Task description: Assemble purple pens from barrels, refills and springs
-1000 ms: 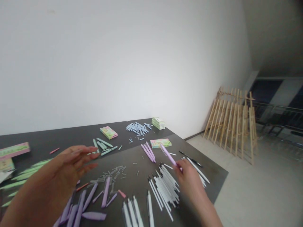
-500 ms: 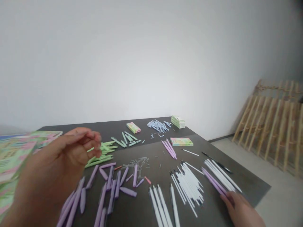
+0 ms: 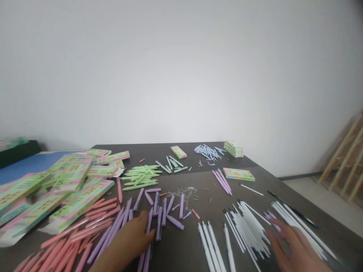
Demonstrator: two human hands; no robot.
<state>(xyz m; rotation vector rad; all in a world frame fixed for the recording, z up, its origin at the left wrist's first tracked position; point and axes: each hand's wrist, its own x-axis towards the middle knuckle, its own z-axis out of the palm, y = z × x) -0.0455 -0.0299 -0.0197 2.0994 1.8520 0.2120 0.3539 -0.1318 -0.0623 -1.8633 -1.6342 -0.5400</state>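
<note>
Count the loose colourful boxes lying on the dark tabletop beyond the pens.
2 single boxes: a pink-green box at the far middle and a second box far right. A stack sits behind; more heaped left.

The dark table [image 3: 255,181] carries sorted pen parts. Pink barrels [image 3: 70,241] lie at the near left, beside a heap of green-and-pink boxes [image 3: 56,189]. Purple barrels [image 3: 159,211] lie at centre front, green barrels [image 3: 140,176] behind them. Small clear parts [image 3: 184,191] are scattered mid-table. White refills [image 3: 246,226] fan out on the right. Light blue parts [image 3: 208,152] lie at the far edge.
</note>
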